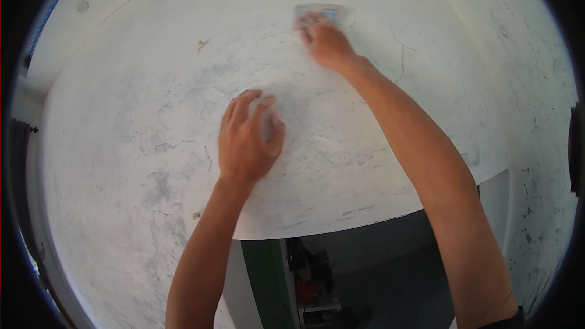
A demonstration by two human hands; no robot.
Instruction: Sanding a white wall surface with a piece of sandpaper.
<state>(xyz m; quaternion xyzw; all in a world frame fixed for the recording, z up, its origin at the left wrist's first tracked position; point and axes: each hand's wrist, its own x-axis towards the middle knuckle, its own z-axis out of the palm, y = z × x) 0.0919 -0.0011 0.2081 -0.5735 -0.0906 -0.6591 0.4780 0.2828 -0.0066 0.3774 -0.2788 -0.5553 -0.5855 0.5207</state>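
Note:
A whitewashed wall (315, 146) with grey patches, cracks and flaking paint fills most of the view. High on it, my right hand (327, 41) presses a thin, pale sheet (330, 13) with bluish marks flat to the surface. Motion blurs the sheet and the fingertips, so its exact kind is unclear. Lower and to the left, my left hand (247, 135) is at the wall with its fingers bent and spread. Nothing can be made out in it, though its palm faces away from me.
Below the wall's lower edge is a dark doorway opening (388, 265) with a green panel (265, 278) on its left side. Another marked wall (534, 100) meets this one at the right. A dark curtain (20, 169) hangs at the far left, and a small round fixture (82, 6) sits upper left.

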